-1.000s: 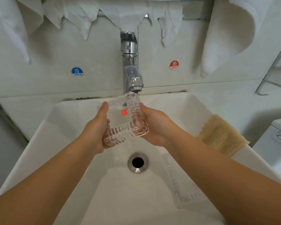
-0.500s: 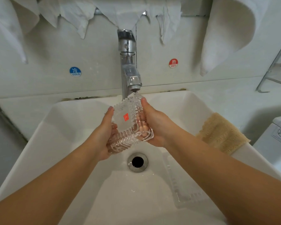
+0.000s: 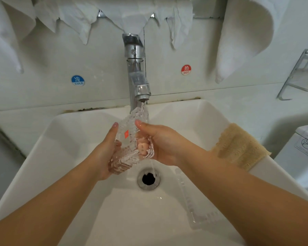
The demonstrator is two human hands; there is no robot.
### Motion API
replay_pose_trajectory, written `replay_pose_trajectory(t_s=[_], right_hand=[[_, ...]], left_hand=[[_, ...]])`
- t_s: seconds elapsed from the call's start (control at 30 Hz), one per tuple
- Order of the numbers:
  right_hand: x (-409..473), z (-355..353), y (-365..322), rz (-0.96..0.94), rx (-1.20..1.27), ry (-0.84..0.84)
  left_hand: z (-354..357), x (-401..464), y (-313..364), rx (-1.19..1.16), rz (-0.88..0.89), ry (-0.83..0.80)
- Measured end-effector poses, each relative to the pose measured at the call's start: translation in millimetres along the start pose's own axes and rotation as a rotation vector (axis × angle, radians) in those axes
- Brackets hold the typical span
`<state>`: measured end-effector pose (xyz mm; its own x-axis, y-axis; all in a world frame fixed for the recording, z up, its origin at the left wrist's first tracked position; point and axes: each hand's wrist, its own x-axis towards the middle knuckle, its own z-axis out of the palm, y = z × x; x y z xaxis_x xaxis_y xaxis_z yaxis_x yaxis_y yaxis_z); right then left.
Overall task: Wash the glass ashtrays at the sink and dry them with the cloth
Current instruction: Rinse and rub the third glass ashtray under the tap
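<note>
Ashtray (image 3: 130, 144) sits clamped between your two hands under the faucet (image 3: 138, 80), tilted, long axis running from low near your left wrist up to the spout, top corner in the stream. Left hand (image 3: 107, 153) cups it from below-left with fingers curled round the edge; right hand (image 3: 160, 144) grips the right rim, fingertips showing through the glass. Second ashtray (image 3: 197, 210) lies in the basin under your right forearm, cloth (image 3: 238, 148) on the sink rim (image 3: 220, 118) just right of your right wrist, so right hand is nearer both; left basin side has the open room.
</note>
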<state>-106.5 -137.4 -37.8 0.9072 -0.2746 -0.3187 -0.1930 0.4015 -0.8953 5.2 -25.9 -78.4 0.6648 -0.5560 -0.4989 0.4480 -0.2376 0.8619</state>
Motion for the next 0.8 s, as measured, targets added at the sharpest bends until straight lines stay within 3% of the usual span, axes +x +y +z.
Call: replay_pose_trajectory(t_s=[0.2, 0.6, 0.8], right_hand=[[10, -15, 5, 0.043, -0.013, 0.224], [6, -5, 0, 0.003, 0.144, 0.024], [3, -4, -4, 0.008, 0.102, 0.153]], left_hand=[[11, 1, -1, -0.008, -0.004, 0.046], [2, -4, 7, -0.176, -0.051, 0.094], [17, -13, 10, -0.129, 0.010, 0.127]])
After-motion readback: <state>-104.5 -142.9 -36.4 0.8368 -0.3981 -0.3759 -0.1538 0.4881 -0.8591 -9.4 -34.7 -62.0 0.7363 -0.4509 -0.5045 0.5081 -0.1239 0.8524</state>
